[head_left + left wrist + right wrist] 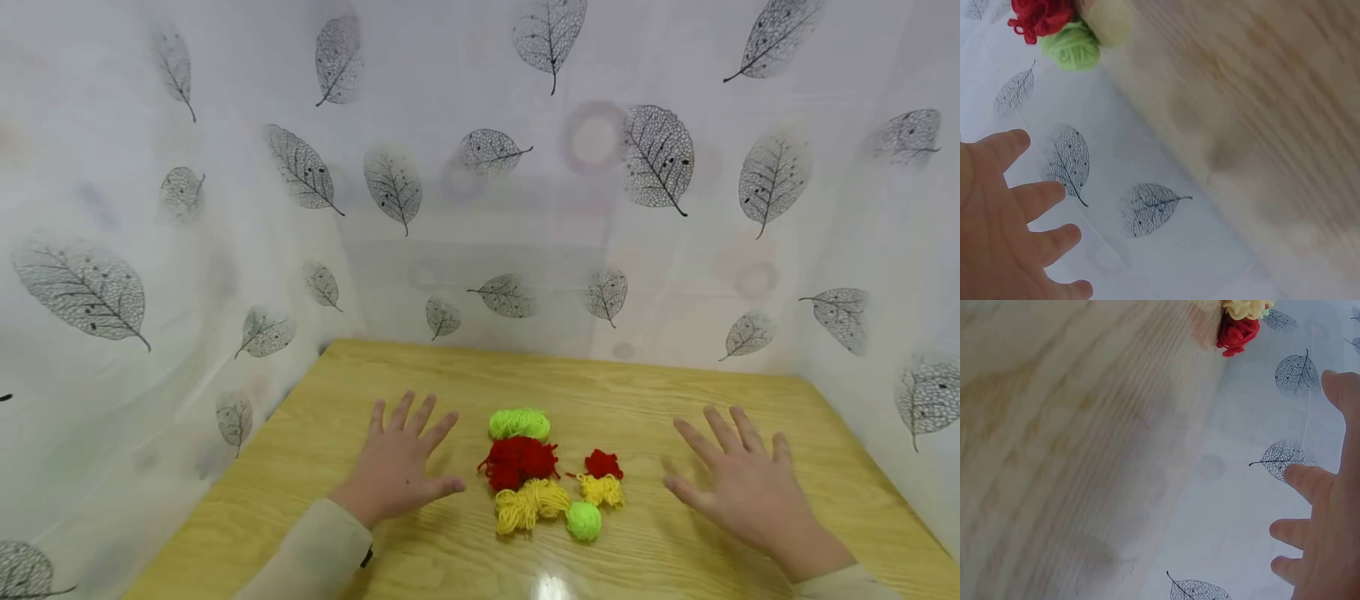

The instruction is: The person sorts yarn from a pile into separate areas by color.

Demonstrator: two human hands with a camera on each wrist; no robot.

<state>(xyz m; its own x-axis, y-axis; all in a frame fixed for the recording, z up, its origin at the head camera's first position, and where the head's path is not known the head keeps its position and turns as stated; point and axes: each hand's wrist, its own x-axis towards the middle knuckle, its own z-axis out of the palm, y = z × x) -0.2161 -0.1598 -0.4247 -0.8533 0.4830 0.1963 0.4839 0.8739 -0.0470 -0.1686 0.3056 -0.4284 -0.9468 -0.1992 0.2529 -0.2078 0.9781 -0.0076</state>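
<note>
Both hands are spread with straight fingers over the table, holding nothing. The left hand is to the left of a group of yarn bundles, and the right hand is to their right. In the left column lie a lime green yarn skein, a larger red yarn bundle and a yellow yarn skein. Beside them on the right are a small red yarn bundle, a small yellow yarn bundle and a small lime green yarn ball. In the left wrist view, spread fingers show below red and green yarn.
The yarn lies on a wood-grain table. A white curtain printed with grey leaves hangs behind the table and along both sides. Light reflects off the tabletop near its front.
</note>
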